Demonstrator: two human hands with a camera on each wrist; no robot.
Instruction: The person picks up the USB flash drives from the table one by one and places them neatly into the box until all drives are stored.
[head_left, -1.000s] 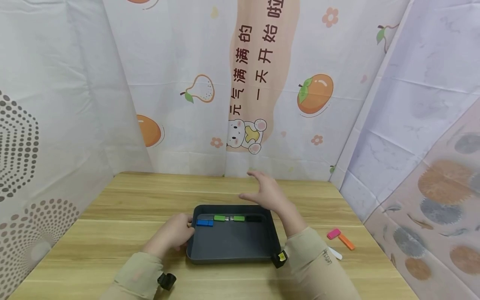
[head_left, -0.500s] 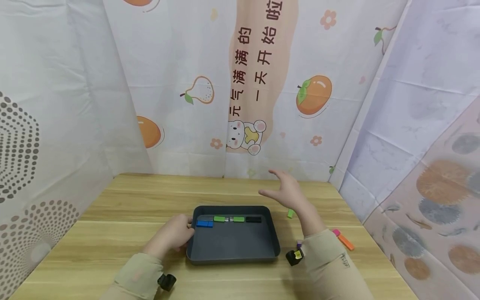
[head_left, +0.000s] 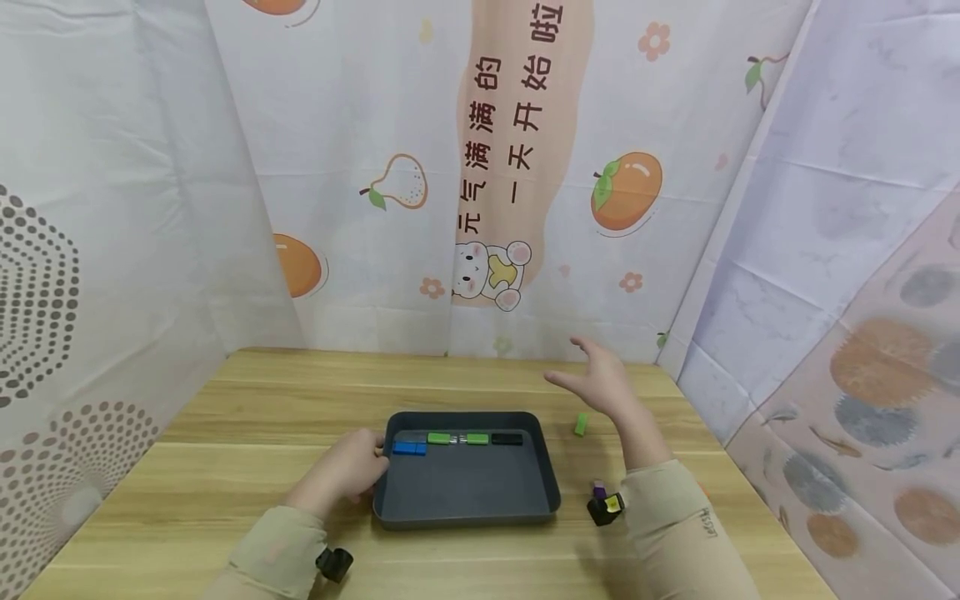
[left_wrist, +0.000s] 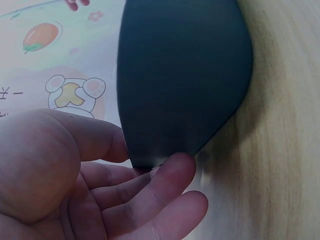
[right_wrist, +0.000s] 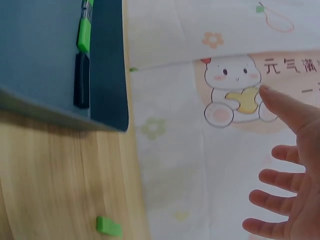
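My left hand (head_left: 351, 465) pinches the left wall of a dark grey tray (head_left: 468, 492); in the left wrist view the thumb and fingertips meet at the tray's edge. Inside the tray, along its far side, lie a blue USB stick (head_left: 409, 448), two green USB sticks (head_left: 438, 438) with metal plugs facing each other, and a black one (head_left: 507, 439). Up above the table, beyond the tray's right side, my right hand (head_left: 603, 385) is spread with nothing in it. Nearest below it lies a small green piece (head_left: 581, 424).
A small purple piece (head_left: 599, 490) lies right of the tray, partly behind the right wrist camera (head_left: 605, 508). The right sleeve (head_left: 663, 508) covers part of the wooden table (head_left: 247, 450). A printed curtain (head_left: 360, 275) hangs behind the table.
My right hand has moved right, away from above the tray, uncovering the green and purple pieces. Its sleeve now hides the pink and white pieces and most of the orange one. The left hand stays put.
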